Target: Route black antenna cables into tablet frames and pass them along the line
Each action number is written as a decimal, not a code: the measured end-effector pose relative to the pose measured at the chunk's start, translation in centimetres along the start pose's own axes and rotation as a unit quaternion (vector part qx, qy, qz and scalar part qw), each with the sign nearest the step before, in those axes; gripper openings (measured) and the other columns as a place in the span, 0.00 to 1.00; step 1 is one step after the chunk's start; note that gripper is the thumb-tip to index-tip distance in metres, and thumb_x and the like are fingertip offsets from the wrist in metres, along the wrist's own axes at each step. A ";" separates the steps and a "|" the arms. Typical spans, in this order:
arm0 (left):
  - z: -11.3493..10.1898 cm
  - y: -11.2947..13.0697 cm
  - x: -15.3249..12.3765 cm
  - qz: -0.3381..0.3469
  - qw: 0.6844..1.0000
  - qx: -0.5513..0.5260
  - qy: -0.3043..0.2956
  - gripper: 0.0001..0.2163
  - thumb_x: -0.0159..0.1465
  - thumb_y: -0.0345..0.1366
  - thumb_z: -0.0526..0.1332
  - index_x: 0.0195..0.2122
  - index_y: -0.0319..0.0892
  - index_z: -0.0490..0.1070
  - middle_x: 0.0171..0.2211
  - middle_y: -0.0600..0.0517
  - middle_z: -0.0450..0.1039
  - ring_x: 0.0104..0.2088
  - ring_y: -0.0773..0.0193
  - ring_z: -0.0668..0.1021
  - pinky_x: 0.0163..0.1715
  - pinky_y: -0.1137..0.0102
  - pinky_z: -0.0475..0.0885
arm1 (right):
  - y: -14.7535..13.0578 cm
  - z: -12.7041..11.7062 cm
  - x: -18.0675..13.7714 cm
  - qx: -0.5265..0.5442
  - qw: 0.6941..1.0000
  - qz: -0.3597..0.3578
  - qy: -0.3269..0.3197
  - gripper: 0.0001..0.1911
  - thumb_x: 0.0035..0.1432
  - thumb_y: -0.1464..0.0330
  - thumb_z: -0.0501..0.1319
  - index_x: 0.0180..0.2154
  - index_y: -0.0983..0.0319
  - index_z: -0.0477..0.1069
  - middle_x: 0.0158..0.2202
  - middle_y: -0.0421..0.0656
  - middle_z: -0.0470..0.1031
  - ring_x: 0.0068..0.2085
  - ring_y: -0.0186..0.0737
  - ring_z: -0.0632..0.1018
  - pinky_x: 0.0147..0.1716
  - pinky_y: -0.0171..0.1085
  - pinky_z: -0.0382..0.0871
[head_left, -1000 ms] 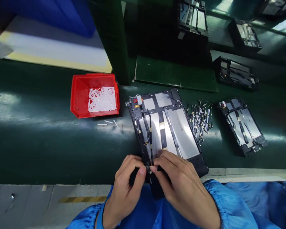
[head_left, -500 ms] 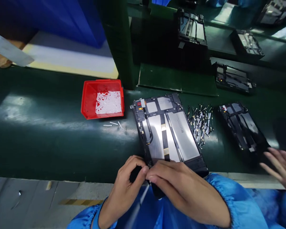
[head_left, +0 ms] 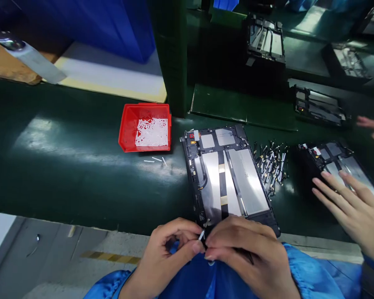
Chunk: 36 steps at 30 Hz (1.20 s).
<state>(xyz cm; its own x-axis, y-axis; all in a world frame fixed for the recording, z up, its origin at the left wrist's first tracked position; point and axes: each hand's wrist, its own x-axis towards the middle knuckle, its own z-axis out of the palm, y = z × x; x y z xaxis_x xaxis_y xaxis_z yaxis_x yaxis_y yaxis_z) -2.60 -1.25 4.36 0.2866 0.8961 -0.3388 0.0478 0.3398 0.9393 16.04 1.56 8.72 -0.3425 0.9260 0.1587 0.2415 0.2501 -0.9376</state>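
Observation:
Over the near edge of an opened tablet (head_left: 210, 178), both my hands work close together on a small white-and-black cable (head_left: 202, 235). My left hand (head_left: 174, 245) pinches its white part between thumb and fingers. Facing it, my right hand (head_left: 243, 249) is closed with its fingertips at the cable's dark part, which they mostly hide. A thin dark piece pokes out beneath the right palm. The tablet lies on the bench with silver batteries and flat ribbons showing. Beside its right edge is a loose pile of similar small cables (head_left: 271, 166).
A red bin (head_left: 122, 131) of white strips stands at left, with 3 loose strips (head_left: 156, 159) before it. At right, a co-worker's hand (head_left: 355, 207) reaches over another opened tablet (head_left: 333, 149). A green post (head_left: 171, 62) rises behind; more tablets lie beyond.
My hands have drawn slightly apart, and the white part of the cable now shows between them. The co-worker's hand has moved in over the neighbouring tablet. The view has shifted slightly left.

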 end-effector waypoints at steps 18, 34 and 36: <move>0.9 -1.1 2.9 0.351 0.918 0.114 0.141 0.17 0.59 0.24 0.67 0.48 0.43 0.70 0.34 0.54 0.83 0.43 0.61 0.83 0.53 0.62 0.76 | -0.3 -0.2 14.8 -0.078 0.994 -0.077 0.013 0.06 0.62 0.70 0.62 0.37 0.63 0.79 0.35 0.37 0.81 0.38 0.30 0.80 0.38 0.26 0.73; -1.9 0.7 7.0 0.341 0.928 0.139 0.055 0.07 0.58 0.26 0.69 0.35 0.42 0.76 0.43 0.49 0.82 0.51 0.57 0.80 0.56 0.61 0.71 | 1.1 -4.0 2.0 -0.078 0.991 0.054 -0.095 0.18 0.63 0.76 0.59 0.52 0.55 0.71 0.39 0.40 0.72 0.38 0.29 0.75 0.37 0.28 0.72; -1.9 0.8 7.5 0.335 0.928 0.145 0.069 0.06 0.57 0.27 0.69 0.34 0.44 0.77 0.39 0.52 0.83 0.44 0.60 0.82 0.53 0.63 0.72 | 1.9 -2.9 0.5 -0.073 0.995 0.037 -0.051 0.13 0.59 0.77 0.63 0.46 0.59 0.73 0.38 0.40 0.74 0.39 0.32 0.76 0.39 0.30 0.73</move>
<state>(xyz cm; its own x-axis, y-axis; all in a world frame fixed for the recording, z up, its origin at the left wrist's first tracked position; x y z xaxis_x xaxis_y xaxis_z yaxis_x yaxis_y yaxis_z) -2.20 6.32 2.47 0.2213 0.9134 0.3415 0.1650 -0.3802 0.9101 18.91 3.32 7.93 -0.4078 0.9116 0.0512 0.3960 0.2271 -0.8897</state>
